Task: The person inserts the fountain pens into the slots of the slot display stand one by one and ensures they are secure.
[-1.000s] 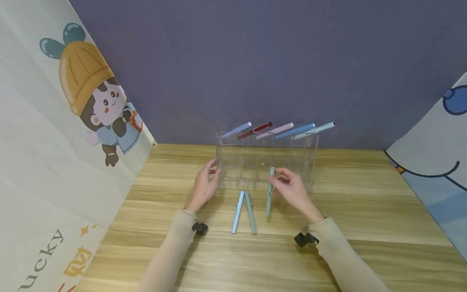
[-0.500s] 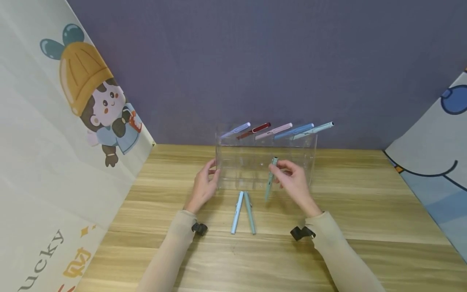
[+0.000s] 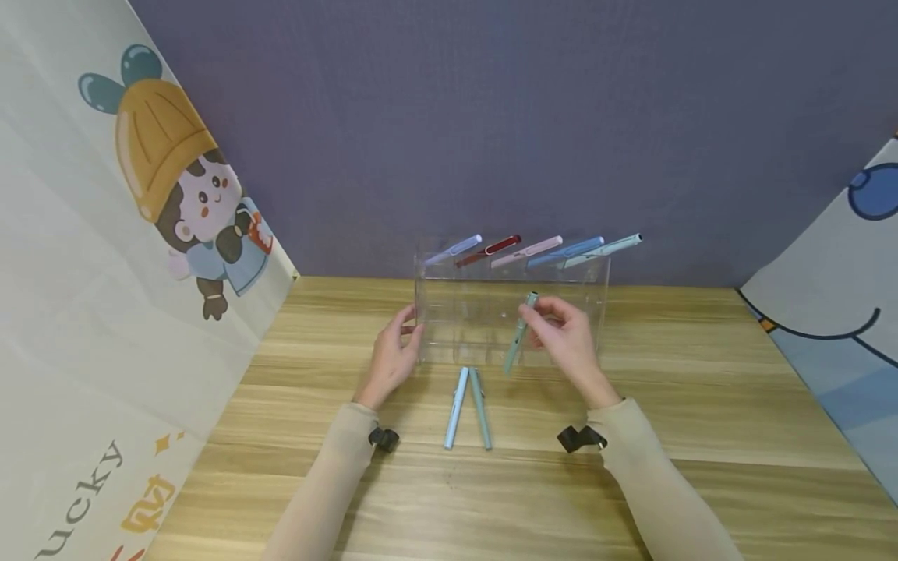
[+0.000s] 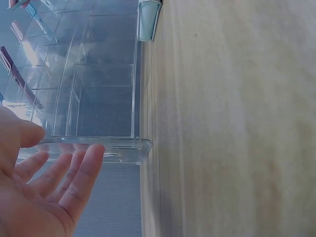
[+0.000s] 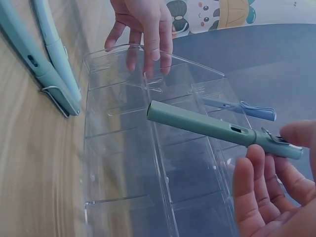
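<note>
My right hand pinches a sage-green pen by its capped end, between thumb and fingers. The pen slants over the front of a clear acrylic pen holder, its lower end pointing down and to the left. At the holder's left side, my left hand rests with fingers extended; in the left wrist view the fingertips lie right at the clear side wall. A light blue pen and another green pen lie on the table before the holder, upper ends close together.
In the holder's back row lean a lavender pen, a dark red pen, a pink pen, a blue pen and a pale mint pen. A grey-purple panel stands right behind.
My right hand has raised the green pen up and away from the table toward the holder, and the pen has tilted more. The left hand has stayed at the holder's side.
</note>
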Tool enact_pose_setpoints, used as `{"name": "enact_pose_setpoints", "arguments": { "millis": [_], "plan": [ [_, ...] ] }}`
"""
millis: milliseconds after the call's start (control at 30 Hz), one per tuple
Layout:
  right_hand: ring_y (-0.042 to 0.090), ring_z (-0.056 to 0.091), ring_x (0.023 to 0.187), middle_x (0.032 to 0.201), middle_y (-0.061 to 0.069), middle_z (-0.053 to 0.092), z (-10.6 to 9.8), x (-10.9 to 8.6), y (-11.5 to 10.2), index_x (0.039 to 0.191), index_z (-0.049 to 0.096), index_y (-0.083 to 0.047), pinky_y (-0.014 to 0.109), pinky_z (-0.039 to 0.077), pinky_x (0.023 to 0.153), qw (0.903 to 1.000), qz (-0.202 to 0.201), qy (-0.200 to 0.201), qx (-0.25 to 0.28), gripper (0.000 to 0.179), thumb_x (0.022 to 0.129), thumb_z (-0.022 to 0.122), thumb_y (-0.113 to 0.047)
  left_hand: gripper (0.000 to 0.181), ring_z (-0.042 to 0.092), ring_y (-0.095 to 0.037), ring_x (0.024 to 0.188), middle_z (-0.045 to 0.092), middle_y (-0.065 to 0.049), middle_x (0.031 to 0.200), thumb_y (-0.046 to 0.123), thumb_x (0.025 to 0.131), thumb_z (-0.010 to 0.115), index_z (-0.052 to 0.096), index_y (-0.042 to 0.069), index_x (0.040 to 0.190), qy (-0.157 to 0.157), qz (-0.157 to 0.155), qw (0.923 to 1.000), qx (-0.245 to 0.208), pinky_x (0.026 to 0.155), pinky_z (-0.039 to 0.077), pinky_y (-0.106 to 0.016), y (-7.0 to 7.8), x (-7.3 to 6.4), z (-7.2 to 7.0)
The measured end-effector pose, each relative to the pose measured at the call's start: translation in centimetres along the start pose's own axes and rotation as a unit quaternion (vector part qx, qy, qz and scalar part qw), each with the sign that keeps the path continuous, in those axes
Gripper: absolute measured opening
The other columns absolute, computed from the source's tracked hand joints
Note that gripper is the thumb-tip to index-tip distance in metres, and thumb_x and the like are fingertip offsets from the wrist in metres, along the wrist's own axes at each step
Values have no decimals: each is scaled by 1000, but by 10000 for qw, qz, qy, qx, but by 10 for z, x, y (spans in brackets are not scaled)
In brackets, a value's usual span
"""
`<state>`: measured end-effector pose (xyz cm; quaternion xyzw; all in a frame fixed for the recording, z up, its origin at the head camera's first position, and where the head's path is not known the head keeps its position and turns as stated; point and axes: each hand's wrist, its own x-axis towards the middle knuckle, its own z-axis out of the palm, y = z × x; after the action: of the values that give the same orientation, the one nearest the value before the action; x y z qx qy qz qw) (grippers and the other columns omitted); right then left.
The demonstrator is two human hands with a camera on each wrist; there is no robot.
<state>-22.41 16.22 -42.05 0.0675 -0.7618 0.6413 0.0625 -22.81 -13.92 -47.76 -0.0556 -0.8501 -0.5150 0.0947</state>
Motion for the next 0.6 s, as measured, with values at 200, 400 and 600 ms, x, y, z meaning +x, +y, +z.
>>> {"name": "enact_pose_setpoints", "arguments": {
  "millis": [200, 400, 600],
  "plan": [
    [15, 71, 67, 87, 6, 76, 3, 3, -6, 119, 71, 4, 27, 65, 65, 9999, 12, -162, -54, 35, 100, 76, -25, 48, 65, -39, 130, 58, -20, 154, 17, 110, 58, 49, 6, 156, 7, 4, 10000, 14, 106, 62, -50, -1, 0, 0],
    [16, 71, 66, 84, 8, 75, 10, 9, -11, 116, 70, 4, 25, 64, 63, 9998, -7, -198, 23, 31, 101, 74, -23, 49, 65, -38, 129, 58, -19, 154, 17, 110, 58, 49, 6, 156, 6, -6, 10000, 10, 105, 62, -48, -1, 0, 0],
    [11, 70, 62, 82, -1, 74, 15, 10, -16, 116, 69, 6, 24, 63, 59, 9996, -86, -127, 257, 30, 100, 75, -19, 49, 66, -37, 129, 58, -18, 154, 17, 109, 58, 49, 6, 156, 2, 22, 10000, 15, 105, 63, -47, 1, 0, 0]
  ]
}}
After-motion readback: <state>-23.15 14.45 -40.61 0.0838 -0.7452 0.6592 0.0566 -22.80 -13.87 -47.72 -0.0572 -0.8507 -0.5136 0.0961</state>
